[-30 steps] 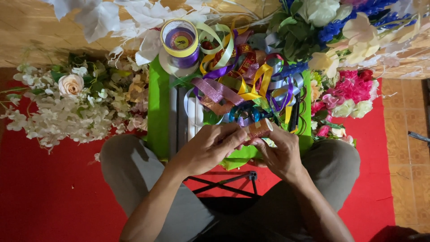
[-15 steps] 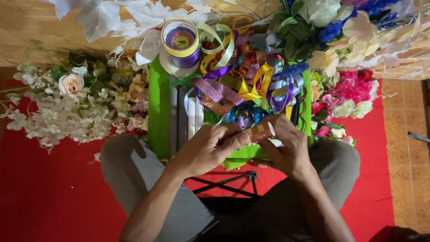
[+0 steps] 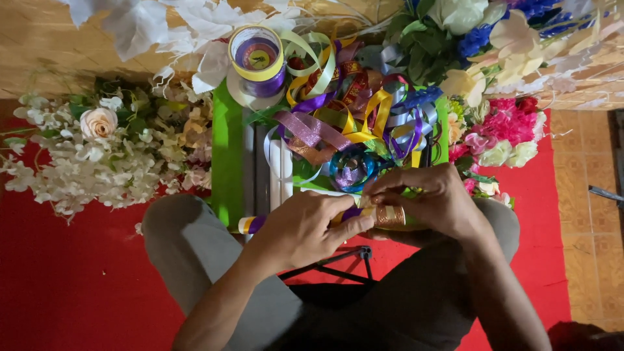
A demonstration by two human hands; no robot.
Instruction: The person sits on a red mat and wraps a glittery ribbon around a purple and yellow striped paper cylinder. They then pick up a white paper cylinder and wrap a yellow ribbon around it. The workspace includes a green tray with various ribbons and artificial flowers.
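Near the green tray's (image 3: 227, 156) front edge, left hand (image 3: 302, 227) and right hand (image 3: 432, 201) both pinch a purple-and-gold ribbon-wrapped stick (image 3: 364, 216), loose ribbons (image 3: 344, 110) piled just beyond.

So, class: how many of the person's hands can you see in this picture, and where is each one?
2. The left hand and right hand meet at the middle, both gripping a ribbon-wrapped stick over the green tray. No other hands show.
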